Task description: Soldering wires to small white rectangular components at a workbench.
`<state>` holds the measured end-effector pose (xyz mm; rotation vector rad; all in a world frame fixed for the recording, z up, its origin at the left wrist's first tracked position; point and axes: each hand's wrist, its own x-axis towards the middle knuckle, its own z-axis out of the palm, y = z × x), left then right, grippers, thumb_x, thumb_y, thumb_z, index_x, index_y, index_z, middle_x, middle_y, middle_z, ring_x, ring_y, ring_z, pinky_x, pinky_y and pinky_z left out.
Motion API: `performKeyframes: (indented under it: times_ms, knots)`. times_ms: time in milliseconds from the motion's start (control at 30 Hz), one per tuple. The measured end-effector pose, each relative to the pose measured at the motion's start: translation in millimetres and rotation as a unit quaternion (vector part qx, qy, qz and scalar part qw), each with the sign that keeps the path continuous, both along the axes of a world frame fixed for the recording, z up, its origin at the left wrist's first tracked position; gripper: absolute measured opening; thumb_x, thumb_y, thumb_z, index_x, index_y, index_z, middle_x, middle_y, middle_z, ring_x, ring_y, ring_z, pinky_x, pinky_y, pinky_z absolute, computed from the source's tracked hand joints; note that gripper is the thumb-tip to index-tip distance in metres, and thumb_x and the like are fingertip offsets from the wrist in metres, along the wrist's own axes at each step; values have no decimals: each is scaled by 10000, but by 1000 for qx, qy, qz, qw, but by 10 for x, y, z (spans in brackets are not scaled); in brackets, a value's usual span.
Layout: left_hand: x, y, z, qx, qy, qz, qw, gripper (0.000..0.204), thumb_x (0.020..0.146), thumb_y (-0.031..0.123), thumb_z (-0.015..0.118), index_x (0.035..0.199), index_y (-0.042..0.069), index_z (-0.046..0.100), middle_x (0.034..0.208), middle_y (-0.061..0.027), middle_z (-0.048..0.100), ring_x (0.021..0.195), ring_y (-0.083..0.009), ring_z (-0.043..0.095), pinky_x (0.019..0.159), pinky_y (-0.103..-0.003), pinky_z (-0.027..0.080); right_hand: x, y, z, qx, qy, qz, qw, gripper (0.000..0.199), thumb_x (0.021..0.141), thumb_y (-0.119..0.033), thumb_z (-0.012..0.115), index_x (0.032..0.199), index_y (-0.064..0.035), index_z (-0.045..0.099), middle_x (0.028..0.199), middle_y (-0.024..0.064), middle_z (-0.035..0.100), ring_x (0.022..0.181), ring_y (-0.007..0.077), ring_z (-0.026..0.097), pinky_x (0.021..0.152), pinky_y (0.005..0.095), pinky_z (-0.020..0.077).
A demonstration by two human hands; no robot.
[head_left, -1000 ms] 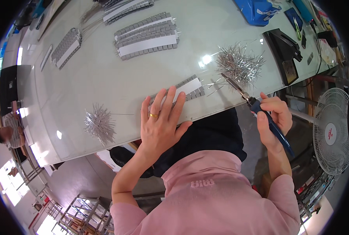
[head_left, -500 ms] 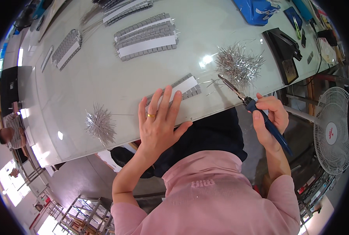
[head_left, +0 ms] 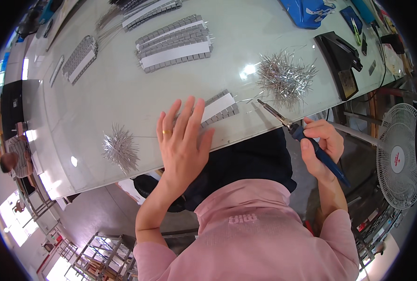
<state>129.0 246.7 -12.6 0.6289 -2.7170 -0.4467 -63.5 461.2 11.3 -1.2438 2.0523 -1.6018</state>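
My left hand (head_left: 182,140) lies with fingers stretched over the left end of a strip of grey blocks with a white band (head_left: 220,107), near the table's front edge. Its fingers hide that end. Thin wires (head_left: 247,100) stick out of the strip's right end. My right hand (head_left: 325,142) is closed round the blue handle of a soldering iron (head_left: 290,125). The iron's tip points up and left, close to those wires and just below a heap of cut silvery wires (head_left: 285,77). Left of my left hand sits another bundle of silvery wires (head_left: 119,149).
Several similar strips (head_left: 175,44) lie at the back, and one block strip (head_left: 80,60) at far left. A black iron stand (head_left: 339,65) is at right, with a blue object (head_left: 307,11) beyond. A fan (head_left: 398,157) stands right of the table; another person (head_left: 16,157) is far left.
My left hand has slid left along the strip, showing more of its white band. The soldering iron's tip has dropped slightly toward me and left.
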Motion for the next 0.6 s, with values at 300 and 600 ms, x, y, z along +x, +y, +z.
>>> performKeyframes:
  times_ms: [300,600]
  knots:
    - [-158,-177,-18,-49,42,-7,998,445,785,151,755,1212,123,633,1109,-20,676,1178,-247,548,1070,-508,307,11,18,-18,-8,-17,-14,1000,180,748,-12,687,908,-14,606,786,111,628,734,212,609,912,434,495]
    - [-28,-98,-81,-111,99,-32,988,439,773,77,734,1200,88,629,1049,-25,653,988,-220,603,973,-448,403,-10,114,-38,-24,-15,-30,999,184,766,-17,683,926,-6,592,815,110,616,763,198,595,931,449,485]
